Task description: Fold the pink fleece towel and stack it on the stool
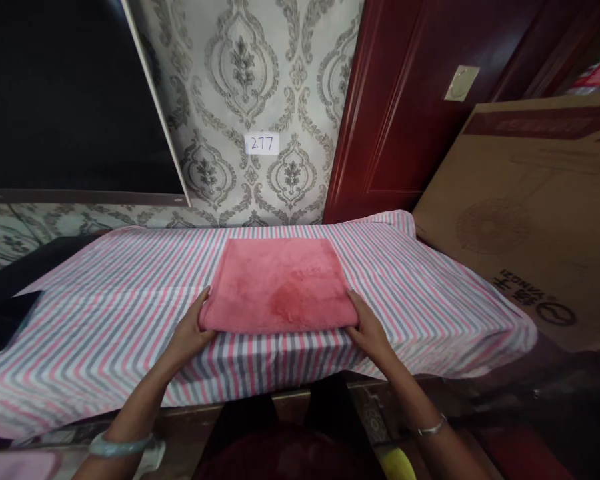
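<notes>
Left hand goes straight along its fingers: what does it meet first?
The folded pink towel: the left hand already seems to touch its near-left edge, atop the striped cloth.

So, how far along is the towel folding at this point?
Done: the towel lies folded into a flat rectangle, edges even, on the striped cloth. In hand: the left hand and right hand hold its near corners, thumbs on top. Left: at most another fold or lifting it off, judging by that grip; it has not left the striped cloth.

A cardboard box (530, 220) stands at right — beside a dark red door (395, 100); patterned wallpaper (240, 67) carries a paper label (261, 143).
</notes>
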Available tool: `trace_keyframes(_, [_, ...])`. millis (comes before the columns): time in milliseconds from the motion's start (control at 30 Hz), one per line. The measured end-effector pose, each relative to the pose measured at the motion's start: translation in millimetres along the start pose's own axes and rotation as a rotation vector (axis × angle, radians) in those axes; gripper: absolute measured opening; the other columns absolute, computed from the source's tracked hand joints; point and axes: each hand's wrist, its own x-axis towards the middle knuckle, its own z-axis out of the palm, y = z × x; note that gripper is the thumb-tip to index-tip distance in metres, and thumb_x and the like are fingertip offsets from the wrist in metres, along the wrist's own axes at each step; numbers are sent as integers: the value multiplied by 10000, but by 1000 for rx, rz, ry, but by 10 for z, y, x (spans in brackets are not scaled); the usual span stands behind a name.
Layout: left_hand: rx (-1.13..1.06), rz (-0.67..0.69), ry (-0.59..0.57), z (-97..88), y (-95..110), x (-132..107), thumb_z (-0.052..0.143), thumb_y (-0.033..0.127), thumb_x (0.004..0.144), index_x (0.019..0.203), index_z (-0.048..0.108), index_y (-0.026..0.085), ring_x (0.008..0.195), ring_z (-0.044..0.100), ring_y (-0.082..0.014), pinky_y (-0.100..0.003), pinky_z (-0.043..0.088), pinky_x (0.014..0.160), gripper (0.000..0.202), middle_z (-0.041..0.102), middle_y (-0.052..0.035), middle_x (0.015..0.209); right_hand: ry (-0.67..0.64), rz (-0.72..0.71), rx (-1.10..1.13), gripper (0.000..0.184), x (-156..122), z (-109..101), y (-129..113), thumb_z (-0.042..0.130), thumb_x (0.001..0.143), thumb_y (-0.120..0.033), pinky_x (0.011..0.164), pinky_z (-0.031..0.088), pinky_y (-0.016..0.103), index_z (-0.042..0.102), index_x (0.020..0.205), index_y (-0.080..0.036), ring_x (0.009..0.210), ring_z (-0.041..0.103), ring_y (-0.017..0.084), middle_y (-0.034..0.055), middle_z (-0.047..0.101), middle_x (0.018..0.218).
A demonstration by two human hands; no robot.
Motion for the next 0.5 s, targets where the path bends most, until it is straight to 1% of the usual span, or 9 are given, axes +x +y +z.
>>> trace_keyframes(33, [-9, -2, 22, -3, 4, 0, 630, 370, 806, 1580, 232, 195, 1362, 493, -343, -501, 466, 1077, 888, 454, -165, 1533, 6, 6, 8, 865, 3, 0, 0, 506, 792, -179, 1169, 346, 518, 191, 1595, -246, 1472, 344, 282, 107, 346, 1604])
trace_keyframes(100, [-3, 47, 50, -6, 6, -10, 627, 344, 816, 1591, 195, 199, 1424, 406, -354, -539, 408, 1119, 899, 392, -181, 1569, 9, 14, 10, 888, 15, 0, -8, 490, 768, -137, 1176, 334, 516, 188, 1595, -256, 1501, 282, 276, 98, 260, 1642])
trace_keyframes(167, [22, 129, 31, -8, -15, -22, 599, 276, 826, 1598, 179, 213, 1472, 311, -356, -557, 361, 1146, 881, 322, -183, 1605, -4, 0, 4, 924, 31, 0, -7, 465, 738, -97, 1184, 323, 510, 170, 1598, -259, 1519, 233, 265, 92, 205, 1660])
trace_keyframes(233, [52, 192, -8, -17, -64, -14, 575, 226, 822, 1599, 184, 220, 1488, 267, -355, -555, 354, 1149, 870, 273, -179, 1626, -17, -37, -3, 953, 52, -2, 20, 451, 715, -77, 1193, 311, 507, 150, 1602, -256, 1523, 222, 255, 91, 217, 1655])
trace_keyframes(300, [82, 217, -24, -35, -127, 28, 556, 208, 823, 1598, 196, 211, 1484, 278, -346, -539, 368, 1145, 854, 271, -177, 1627, -25, -72, -9, 968, 81, -5, 71, 456, 699, -73, 1196, 310, 506, 151, 1601, -252, 1516, 242, 254, 94, 256, 1641])
trace_keyframes(367, [114, 225, -29, -59, -182, 97, 537, 198, 830, 1597, 210, 206, 1472, 314, -327, -516, 378, 1146, 833, 318, -168, 1610, -27, -84, -9, 974, 118, -10, 123, 463, 681, -68, 1190, 326, 504, 179, 1595, -247, 1506, 270, 258, 99, 294, 1623])
trace_keyframes(433, [143, 234, -47, -82, -214, 180, 521, 192, 843, 1593, 232, 211, 1462, 342, -311, -493, 392, 1142, 804, 370, -153, 1588, -29, -69, -8, 956, 156, -24, 151, 465, 677, -64, 1171, 359, 499, 223, 1586, -239, 1498, 288, 264, 107, 314, 1613])
trace_keyframes(500, [157, 247, -72, -99, -226, 260, 518, 209, 863, 1586, 260, 211, 1449, 369, -310, -470, 423, 1117, 768, 364, -155, 1590, -42, -50, 2, 912, 189, -52, 143, 465, 690, -62, 1151, 393, 486, 291, 1566, -247, 1490, 309, 262, 100, 327, 1609])
